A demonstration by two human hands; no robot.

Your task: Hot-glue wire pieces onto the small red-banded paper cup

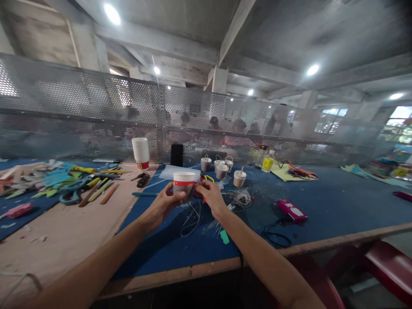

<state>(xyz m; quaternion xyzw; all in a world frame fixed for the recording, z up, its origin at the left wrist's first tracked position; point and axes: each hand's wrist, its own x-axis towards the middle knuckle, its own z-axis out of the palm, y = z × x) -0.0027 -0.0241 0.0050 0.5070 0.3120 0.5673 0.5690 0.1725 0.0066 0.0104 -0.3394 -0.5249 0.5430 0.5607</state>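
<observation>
A white paper cup [183,181] with a red band is held upright above the blue table [337,206]. My left hand [167,201] grips its left side and bottom. My right hand [209,194] touches the cup's right side with its fingers closed, next to something red that I cannot make out. Loose thin wires [193,216] lie on the blue surface just under both hands.
A stack of white cups [140,152], small finished cups with wire handles [221,168], a wire coil [241,197], a pink tool [292,211] with a black cable, scissors and paper scraps [69,189] on the left. A perforated metal screen [80,111] runs behind, with people beyond it.
</observation>
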